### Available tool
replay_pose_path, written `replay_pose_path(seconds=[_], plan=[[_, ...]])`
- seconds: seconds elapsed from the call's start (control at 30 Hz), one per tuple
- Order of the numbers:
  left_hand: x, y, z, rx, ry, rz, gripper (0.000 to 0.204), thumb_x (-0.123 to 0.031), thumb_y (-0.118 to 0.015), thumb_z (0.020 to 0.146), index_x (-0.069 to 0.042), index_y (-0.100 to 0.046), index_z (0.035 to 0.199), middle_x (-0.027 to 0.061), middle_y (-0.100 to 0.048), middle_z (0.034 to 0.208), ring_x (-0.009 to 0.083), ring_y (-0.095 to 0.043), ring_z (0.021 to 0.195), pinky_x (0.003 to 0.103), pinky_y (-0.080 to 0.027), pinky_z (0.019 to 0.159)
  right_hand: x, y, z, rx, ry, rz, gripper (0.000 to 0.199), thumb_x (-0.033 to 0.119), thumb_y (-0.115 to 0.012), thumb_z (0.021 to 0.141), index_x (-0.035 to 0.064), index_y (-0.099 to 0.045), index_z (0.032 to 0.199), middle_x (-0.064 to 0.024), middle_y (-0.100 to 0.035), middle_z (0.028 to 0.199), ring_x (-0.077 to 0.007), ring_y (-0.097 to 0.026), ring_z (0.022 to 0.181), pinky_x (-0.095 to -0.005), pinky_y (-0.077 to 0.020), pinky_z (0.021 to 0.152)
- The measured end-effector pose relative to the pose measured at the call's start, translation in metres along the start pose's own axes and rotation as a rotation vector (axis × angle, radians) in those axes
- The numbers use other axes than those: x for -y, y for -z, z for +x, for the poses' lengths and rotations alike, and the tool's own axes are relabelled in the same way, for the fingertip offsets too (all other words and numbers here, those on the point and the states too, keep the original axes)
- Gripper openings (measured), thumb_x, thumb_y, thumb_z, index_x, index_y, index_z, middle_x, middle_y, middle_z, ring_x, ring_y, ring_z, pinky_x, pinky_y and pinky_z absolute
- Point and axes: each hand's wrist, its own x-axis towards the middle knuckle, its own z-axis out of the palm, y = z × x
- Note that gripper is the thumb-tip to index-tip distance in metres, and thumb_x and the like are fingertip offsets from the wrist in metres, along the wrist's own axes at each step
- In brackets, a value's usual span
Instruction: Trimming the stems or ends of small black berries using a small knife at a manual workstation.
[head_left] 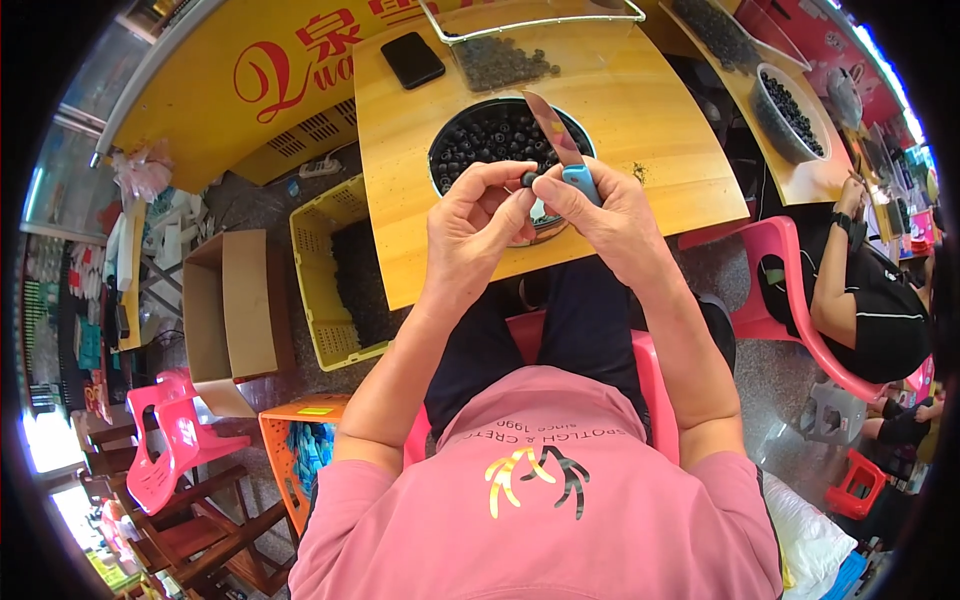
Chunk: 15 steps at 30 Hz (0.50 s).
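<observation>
My left hand (472, 225) pinches a small dark round piece (528, 179), berry-like in look, between thumb and fingertips. In my right hand (612, 215) is a knife (550, 128) with a blue handle, its blade pointing up and away from me. My right thumb tip meets the left fingertips beside the piece. Below both hands, on the wooden table (640, 100), stands a round bowl (432, 160) holding many similar dark pieces. The hands partly hide the bowl's near side.
A clear tub (600, 15) with more dark pieces and a black phone (412, 60) occupy the table's far side. Left of the table sits a yellow crate (318, 290) with dark contents. A co-worker's arm (835, 270) and a filled bowl (790, 145) are at right.
</observation>
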Motion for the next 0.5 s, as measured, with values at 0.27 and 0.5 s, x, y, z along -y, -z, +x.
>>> replay_pose_path(seconds=[0.27,0.5], plan=[[0.003,0.009,0.000,0.048,0.011,-0.031,0.014,-0.006,-0.060,0.094,-0.001,-0.059,0.107,0.0015,-0.062,0.089,0.0045,-0.058,0.073,0.019,-0.048,0.065,0.005,-0.004,-0.010,-0.007,0.135,-0.345,0.024,0.022,-0.065,0.093,-0.0020,-0.064,0.097,-0.0008,-0.060,0.078,-0.0075,-0.053,0.072,-0.0237,-0.0429,0.064],[0.001,0.011,0.003,0.111,-0.005,0.019,0.013,-0.003,-0.060,0.094,0.000,-0.058,0.106,0.0029,-0.060,0.091,0.0058,-0.056,0.074,0.021,-0.048,0.067,-0.006,0.000,-0.009,-0.015,0.376,-0.534,0.019,0.016,-0.064,0.092,-0.0032,-0.064,0.096,-0.0075,-0.058,0.077,-0.0139,-0.053,0.069,-0.0271,-0.0432,0.063]])
